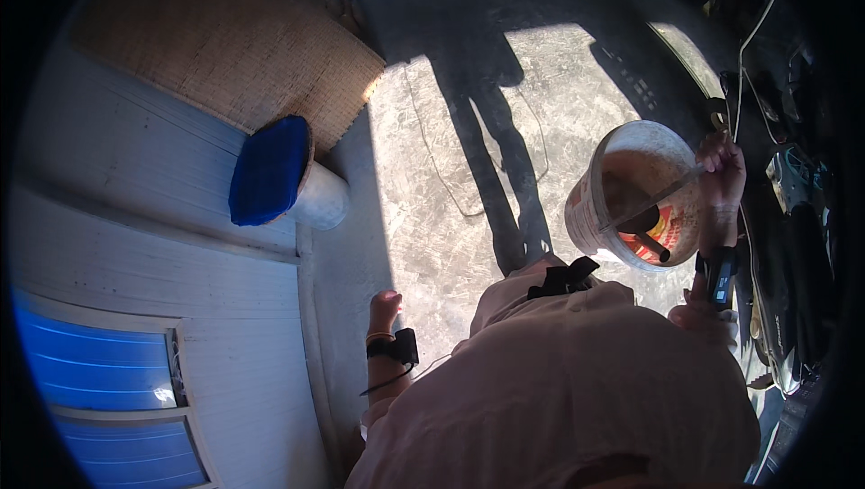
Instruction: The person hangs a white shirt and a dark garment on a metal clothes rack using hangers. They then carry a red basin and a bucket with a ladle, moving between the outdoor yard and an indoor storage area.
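Observation:
My right hand is closed round the handle of a white plastic bucket. The bucket hangs at my right side, its open mouth tilted toward me and its inner wall stained brown. Inside lie a dark cylindrical piece, whose kind I cannot make out, and something with a red and yellow print. At my left side hangs my left hand, its fingers curled in and nothing visible in them. Both wrists carry small black strapped devices.
A white container with a blue cover stands by the pale panelled wall on the left. Behind it leans a woven mat. A thin cord lies on the sunlit floor. Cables and dark clutter line the right side.

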Tool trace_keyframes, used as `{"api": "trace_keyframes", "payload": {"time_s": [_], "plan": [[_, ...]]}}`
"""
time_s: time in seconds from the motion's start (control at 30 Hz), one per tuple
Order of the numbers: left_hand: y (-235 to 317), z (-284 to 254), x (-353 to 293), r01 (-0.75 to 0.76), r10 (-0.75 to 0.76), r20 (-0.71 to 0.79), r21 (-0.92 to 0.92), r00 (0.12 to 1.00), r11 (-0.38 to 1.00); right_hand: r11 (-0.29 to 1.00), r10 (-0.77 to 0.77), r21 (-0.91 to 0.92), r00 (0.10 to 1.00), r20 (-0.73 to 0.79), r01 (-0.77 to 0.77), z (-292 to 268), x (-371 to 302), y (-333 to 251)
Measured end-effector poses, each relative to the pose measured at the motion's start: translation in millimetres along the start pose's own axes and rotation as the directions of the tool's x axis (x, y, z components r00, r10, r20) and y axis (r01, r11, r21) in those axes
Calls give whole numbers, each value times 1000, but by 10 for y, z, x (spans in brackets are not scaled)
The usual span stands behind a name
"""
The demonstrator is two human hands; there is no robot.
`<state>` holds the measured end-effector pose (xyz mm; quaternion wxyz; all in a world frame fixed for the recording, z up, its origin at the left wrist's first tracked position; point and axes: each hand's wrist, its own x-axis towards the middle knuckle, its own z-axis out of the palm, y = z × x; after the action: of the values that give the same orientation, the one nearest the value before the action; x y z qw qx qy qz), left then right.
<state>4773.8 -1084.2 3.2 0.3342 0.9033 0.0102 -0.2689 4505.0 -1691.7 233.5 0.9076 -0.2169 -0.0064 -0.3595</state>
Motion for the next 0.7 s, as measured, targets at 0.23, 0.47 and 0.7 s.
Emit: {"api": "trace_keyframes", "payload": {"time_s": [0.23,0.47,0.7], "plan": [[3345,-167,2832,-580,574,89,80,814,810,994,31,-98,985,-172,-48,-783,2120,748],[4683,-326,4852,-425,386,243,136,890,895,991,130,33,991,-5,-130,-1432,4972,1338],[4930,-869,6252,207,-195,125,-88,973,974,1000,-7,-17,977,-215,3,-1787,7363,1374]]}}
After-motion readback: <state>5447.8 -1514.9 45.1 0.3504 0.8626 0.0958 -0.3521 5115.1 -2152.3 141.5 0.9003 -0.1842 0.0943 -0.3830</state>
